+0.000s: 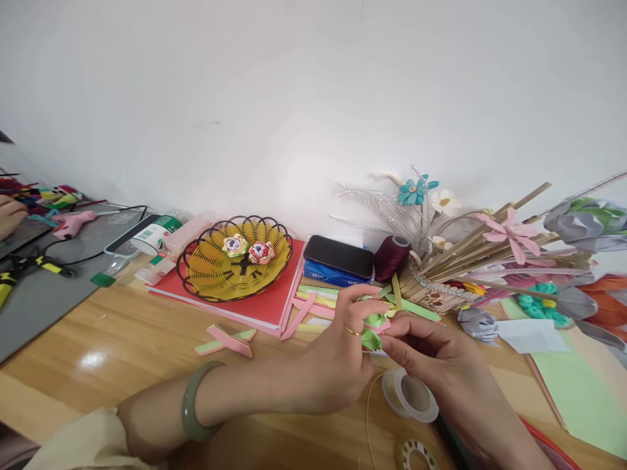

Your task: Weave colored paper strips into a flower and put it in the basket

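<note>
A folded paper flower (372, 339) in light green and pink sits between my two hands above the table. My left hand (345, 346), with a ring on one finger, is closed around its left side and hides part of it. On the right side, the thumb and fingers of my right hand (426, 343) pinch the paper's edge. Just below my right hand is a clear spool of thread (409, 395), its pale thread trailing down. Pink, green and yellow paper strips (301, 313) lie beyond my left hand, and a few more crossed strips (226, 341) rest to its left.
A yellow woven basket (215, 281) with two small paper flowers stands on red paper (159, 287). Behind my hands are a phone (337, 256) on a blue box and a maroon thread cone (392, 258). Craft flowers crowd the right. Another person's hand (10, 217) shows far left.
</note>
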A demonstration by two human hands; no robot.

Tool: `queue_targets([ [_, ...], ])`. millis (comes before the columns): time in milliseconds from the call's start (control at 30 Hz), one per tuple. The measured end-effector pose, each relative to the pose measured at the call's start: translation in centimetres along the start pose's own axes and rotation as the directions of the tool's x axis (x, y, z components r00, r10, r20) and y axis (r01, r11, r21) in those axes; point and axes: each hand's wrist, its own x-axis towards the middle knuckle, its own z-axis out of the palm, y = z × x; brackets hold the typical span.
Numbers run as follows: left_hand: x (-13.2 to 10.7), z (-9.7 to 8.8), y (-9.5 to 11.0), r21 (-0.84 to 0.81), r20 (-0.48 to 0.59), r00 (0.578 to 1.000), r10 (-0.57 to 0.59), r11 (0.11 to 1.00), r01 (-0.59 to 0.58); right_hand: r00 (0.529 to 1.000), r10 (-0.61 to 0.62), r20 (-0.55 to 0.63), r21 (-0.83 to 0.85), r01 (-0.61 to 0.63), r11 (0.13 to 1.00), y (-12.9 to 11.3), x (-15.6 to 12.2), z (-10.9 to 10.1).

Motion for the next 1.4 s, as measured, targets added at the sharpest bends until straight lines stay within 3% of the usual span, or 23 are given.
queue_targets([
  [100,-0.1,0.2,-0.1,-0.009,-0.013,0.999,0.034,0.999,-0.034,0.999,0.032,-0.009,0.033,-0.032,0.999,0.2,0.0,0.1],
  [400,0.0,0.0,0.0,-0.009,-0.017,0.999,-0.031,0.999,0.031,1.000,-0.014,0.010,0.022,0.014,1.000,0.1,0.1,0.0],
  [633,-0.1,0.2,0.1,-0.014,0.002,1.000,0.005,1.000,-0.005,0.998,0.062,-0.020,0.140,-0.059,0.988,0.1,0.2,0.4],
  [933,0.0,0.0,0.0,0.006,0.007,0.999,-0.032,0.999,0.031,1.000,-0.006,-0.015,0.003,0.006,1.000,-0.1,0.2,0.0],
  [1200,-0.2,0.4,-0.1,0.003,-0.009,1.000,-0.006,1.000,0.006,0.996,0.056,-0.075,0.088,-0.049,0.995,0.6,0.2,0.7],
  [1300,-0.1,0.4,-0.1,-0.035,-0.013,0.999,-0.046,0.998,0.046,0.997,0.054,-0.049,0.071,-0.050,0.996,0.1,0.0,0.6],
  [1400,0.1,0.0,0.0,-0.102,-0.032,0.994,-0.105,0.990,0.102,0.992,0.018,-0.128,0.072,-0.009,0.997,-0.4,-0.4,0.4],
])
